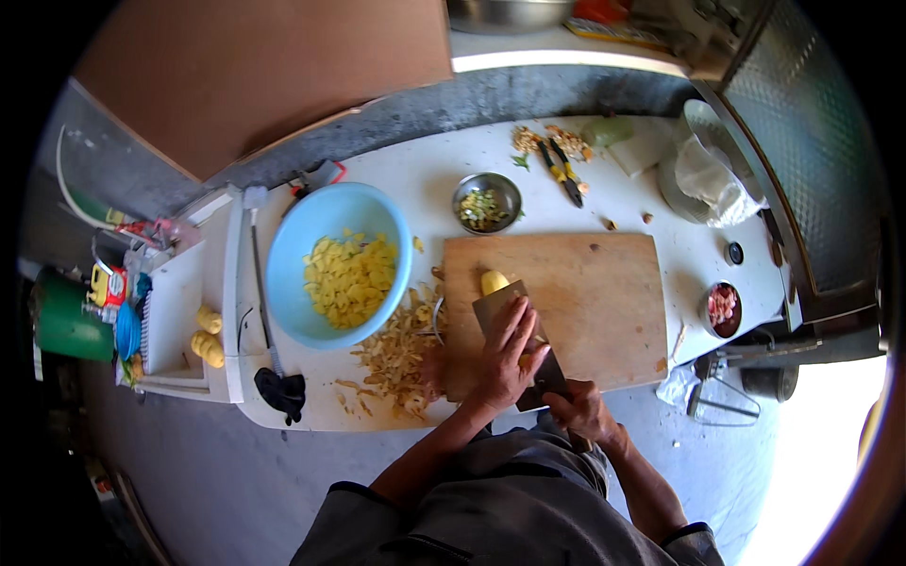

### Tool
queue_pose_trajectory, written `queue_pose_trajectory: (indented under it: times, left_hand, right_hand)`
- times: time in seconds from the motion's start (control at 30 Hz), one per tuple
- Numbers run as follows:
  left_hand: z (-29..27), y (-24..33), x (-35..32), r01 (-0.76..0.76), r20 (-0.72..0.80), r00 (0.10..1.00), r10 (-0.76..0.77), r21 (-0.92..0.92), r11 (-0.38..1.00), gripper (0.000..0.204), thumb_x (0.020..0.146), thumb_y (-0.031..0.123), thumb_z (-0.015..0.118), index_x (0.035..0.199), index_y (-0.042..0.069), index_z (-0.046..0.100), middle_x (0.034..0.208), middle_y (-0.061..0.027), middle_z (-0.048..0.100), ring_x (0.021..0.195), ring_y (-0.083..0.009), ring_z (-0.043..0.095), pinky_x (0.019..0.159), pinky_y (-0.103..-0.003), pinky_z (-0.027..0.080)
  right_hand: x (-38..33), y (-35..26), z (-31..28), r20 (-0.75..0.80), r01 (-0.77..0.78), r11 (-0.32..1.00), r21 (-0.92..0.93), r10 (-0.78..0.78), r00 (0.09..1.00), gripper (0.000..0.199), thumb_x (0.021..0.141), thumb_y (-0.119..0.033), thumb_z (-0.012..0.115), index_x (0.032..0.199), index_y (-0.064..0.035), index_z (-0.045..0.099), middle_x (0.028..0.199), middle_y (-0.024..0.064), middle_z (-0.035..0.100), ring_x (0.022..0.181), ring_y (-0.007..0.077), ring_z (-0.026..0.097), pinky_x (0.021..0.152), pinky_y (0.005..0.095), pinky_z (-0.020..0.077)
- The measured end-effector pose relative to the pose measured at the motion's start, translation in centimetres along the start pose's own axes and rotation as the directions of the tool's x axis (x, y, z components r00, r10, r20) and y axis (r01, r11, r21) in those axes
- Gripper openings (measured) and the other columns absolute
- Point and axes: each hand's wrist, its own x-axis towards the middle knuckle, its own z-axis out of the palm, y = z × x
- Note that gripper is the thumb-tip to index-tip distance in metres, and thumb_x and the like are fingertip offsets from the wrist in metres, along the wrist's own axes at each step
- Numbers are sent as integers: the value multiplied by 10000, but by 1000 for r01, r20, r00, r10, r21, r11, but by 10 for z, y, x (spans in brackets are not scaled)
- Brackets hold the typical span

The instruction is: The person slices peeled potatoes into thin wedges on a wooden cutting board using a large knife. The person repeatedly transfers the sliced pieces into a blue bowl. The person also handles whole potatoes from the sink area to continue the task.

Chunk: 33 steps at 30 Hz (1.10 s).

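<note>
A wooden cutting board [585, 302] lies on the white table [415, 170]. My right hand [580, 413] grips the handle of a cleaver [500, 311] at the board's near edge. The blade lies across the board's left part, against a peeled yellow potato [494, 281]. My left hand [508, 351] rests flat on top of the blade, fingers spread. To the left stands a light blue bowl [288, 274] holding cut yellow potato pieces [351, 278]. A heap of potato peelings [401, 354] lies between bowl and board.
A small steel bowl of chopped greens [486, 203] sits behind the board. A yellow-handled peeler [563, 170] and scraps lie further back. A small bowl of pinkish bits [723, 308] is at right. Two whole peeled potatoes [208, 335] rest on a white tray at left.
</note>
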Motion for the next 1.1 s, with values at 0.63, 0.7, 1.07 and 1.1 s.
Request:
queue_pose_trajectory:
  times: [0.63, 0.7, 1.07, 1.1]
  left_hand:
    - [-256, -154, 60, 395, -519, 847, -113, 471, 789, 133, 896, 44, 794, 993, 1, 714, 1099, -177, 717, 1023, -413, 687, 918, -468, 563]
    - [-251, -121, 59, 321, -522, 849, -86, 380, 867, 139, 883, 55, 807, 969, 5, 709, 1057, -166, 710, 1011, -410, 675, 905, -480, 551]
    - [-229, -135, 23, 420, -408, 892, -196, 585, 693, 198, 793, 4, 847, 949, 6, 724, 1020, -174, 696, 1010, -403, 669, 872, -517, 544]
    - [-229, -126, 27, 440, -414, 884, -218, 580, 685, 221, 806, 14, 849, 985, -1, 721, 1042, -174, 702, 990, -400, 673, 857, -499, 558]
  right_hand:
    - [149, -164, 116, 120, 474, 802, -364, -464, 878, 309, 966, -206, 695, 871, 88, 718, 656, 182, 677, 597, 234, 709, 600, 413, 556]
    - [158, -154, 114, 116, 489, 781, -389, -485, 867, 307, 968, -205, 694, 875, 85, 724, 663, 187, 677, 603, 238, 716, 605, 418, 559]
    - [139, -157, 104, 94, 387, 866, -317, -377, 921, 305, 1013, -208, 673, 878, 63, 705, 674, 102, 669, 603, 167, 680, 582, 364, 541]
    - [128, -161, 94, 70, 321, 904, -282, -314, 947, 299, 1014, -212, 678, 881, 55, 706, 676, 90, 660, 599, 158, 667, 576, 357, 534]
